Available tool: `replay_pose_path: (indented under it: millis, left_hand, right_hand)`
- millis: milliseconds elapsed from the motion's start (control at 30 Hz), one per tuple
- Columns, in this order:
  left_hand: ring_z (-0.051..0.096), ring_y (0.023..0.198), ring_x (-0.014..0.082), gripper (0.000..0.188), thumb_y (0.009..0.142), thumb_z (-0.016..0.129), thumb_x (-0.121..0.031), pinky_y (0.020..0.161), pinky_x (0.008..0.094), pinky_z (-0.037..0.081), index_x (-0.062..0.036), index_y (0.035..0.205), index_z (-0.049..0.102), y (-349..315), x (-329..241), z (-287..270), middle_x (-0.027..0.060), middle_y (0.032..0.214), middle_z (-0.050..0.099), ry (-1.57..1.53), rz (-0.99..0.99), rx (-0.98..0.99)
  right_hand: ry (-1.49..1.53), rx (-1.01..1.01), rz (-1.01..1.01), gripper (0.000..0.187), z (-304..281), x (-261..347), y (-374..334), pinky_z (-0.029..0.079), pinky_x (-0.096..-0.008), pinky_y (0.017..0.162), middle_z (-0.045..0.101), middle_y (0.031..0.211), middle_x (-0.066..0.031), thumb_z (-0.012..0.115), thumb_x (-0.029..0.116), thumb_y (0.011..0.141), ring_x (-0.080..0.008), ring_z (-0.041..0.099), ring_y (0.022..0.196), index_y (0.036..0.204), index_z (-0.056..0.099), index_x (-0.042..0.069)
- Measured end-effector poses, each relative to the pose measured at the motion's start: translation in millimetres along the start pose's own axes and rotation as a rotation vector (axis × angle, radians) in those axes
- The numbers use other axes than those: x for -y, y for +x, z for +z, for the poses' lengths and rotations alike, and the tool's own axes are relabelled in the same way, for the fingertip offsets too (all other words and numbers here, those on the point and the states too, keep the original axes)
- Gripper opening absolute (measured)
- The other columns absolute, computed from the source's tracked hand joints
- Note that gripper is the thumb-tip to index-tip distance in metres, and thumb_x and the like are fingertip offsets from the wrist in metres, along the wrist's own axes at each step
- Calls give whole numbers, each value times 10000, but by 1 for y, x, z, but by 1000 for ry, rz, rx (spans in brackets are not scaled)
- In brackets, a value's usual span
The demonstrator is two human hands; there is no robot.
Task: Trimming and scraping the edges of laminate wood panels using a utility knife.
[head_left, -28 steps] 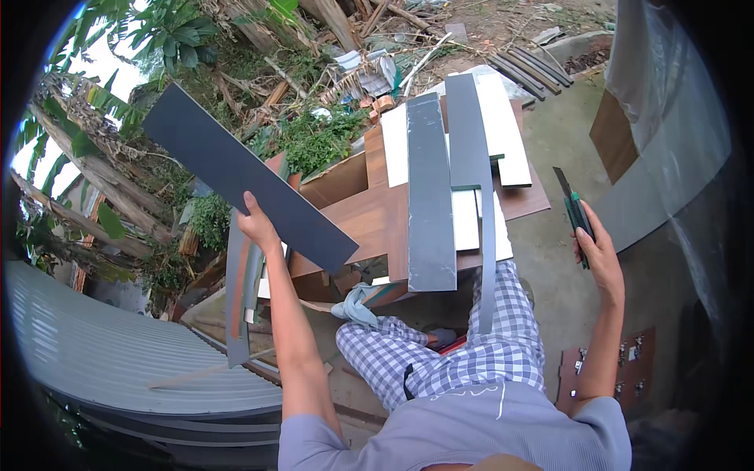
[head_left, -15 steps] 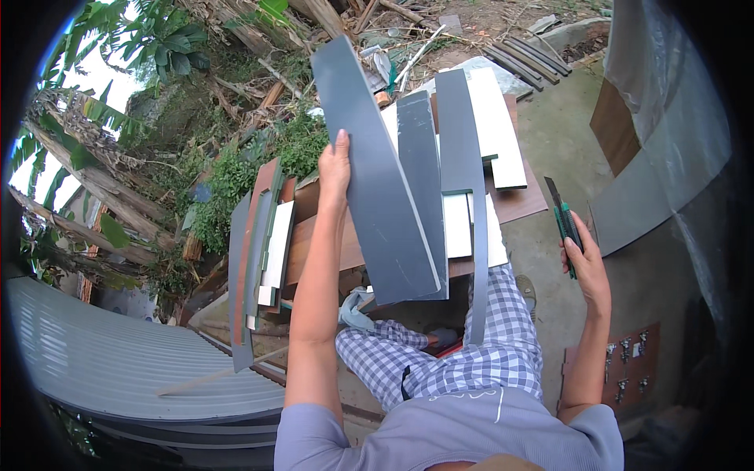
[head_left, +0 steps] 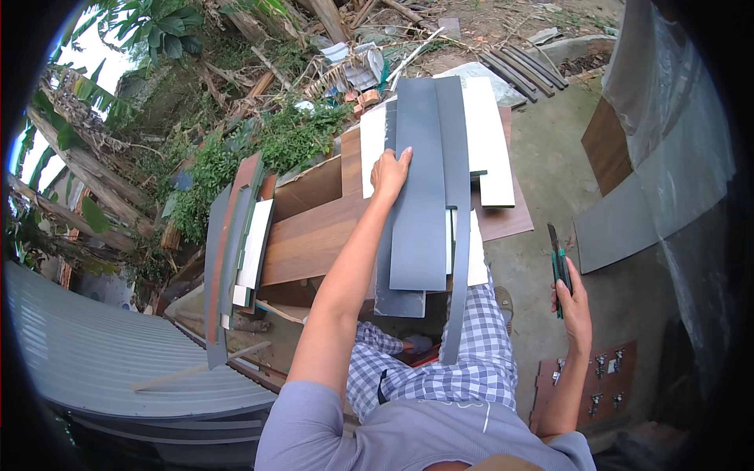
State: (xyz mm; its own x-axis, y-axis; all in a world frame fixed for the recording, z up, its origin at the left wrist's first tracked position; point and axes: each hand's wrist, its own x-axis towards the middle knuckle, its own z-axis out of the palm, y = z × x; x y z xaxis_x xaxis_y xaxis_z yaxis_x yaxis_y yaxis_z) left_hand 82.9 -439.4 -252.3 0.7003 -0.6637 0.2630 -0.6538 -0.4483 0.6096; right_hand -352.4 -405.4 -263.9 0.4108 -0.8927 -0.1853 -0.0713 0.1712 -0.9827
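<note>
A long dark grey board (head_left: 420,212) lies over a scuffed grey board (head_left: 399,303) and white panels (head_left: 488,118). My left hand (head_left: 388,173) is closed on its left edge, the thumb along the top face and the fingertips hidden. Just right of it runs a narrow, bent grey strip (head_left: 461,290), its lower end above my thigh. Off to the right, away from the stack, my right hand (head_left: 574,304) is wrapped round a green and black utility knife (head_left: 560,271), with the dark blade sticking out upward.
Brown wood-grain panels (head_left: 314,239) support the stack. More narrow boards (head_left: 232,251) stand at the left, near corrugated roofing (head_left: 118,345). A brown board with metal hinges (head_left: 601,377) lies low right. Plastic sheeting (head_left: 675,118) hangs at the right beside a grey panel (head_left: 620,228).
My left hand has brought the grey board down and to the right, from a raised tilt to nearly straight on the stack. My right hand still holds the knife, slightly lower.
</note>
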Motion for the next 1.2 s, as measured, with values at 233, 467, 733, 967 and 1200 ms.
replay_pose_path:
  millis: [233, 467, 733, 967, 1200]
  left_hand:
    - [445, 1045, 368, 520, 764, 644, -388, 823, 486, 406, -17, 1115, 550, -16, -3, -28, 211, 1055, 522, 177, 22, -26]
    - [416, 1113, 392, 599, 750, 665, -358, 922, 472, 373, 4, 1189, 474, -27, 10, -31, 234, 1157, 442, -352, -93, -44]
    - [535, 897, 211, 555, 818, 598, -404, 756, 373, 451, -44, 1212, 449, -149, 250, -194, 107, 1126, 518, -821, -724, -618]
    - [540, 916, 382, 545, 846, 547, -404, 839, 515, 441, 52, 1131, 458, -277, 412, -298, 209, 1079, 484, -1184, -944, -1422]
    - [452, 1131, 398, 963, 754, 517, -656, 958, 479, 387, 25, 1348, 185, -317, 498, -367, 231, 1317, 350, -1744, -713, -1812]
  right_hand:
    - [-41, 141, 6, 502, 46, 5, 13, 398, -209, 506, 499, 823, -28, 461, 91, 888, -60, 451, 591, 1365, 309, 55]
    - [-139, 95, -56, 506, 41, -4, 1, 383, -213, 534, 495, 830, -31, 487, 173, 909, -72, 451, 630, 1370, 303, 72]
    - [-2, -4, -74, 489, 48, 5, 9, 371, -211, 517, 489, 809, -9, 490, 193, 920, -62, 432, 621, 1357, 305, 75]
    - [-15, 15, -163, 508, 78, 16, 32, 391, -209, 508, 489, 810, -10, 516, 206, 902, -68, 457, 621, 1358, 304, 126]
    - [-101, 72, -294, 498, 110, 45, 23, 382, -198, 499, 493, 788, -5, 515, 202, 907, -61, 446, 589, 1349, 301, 125]
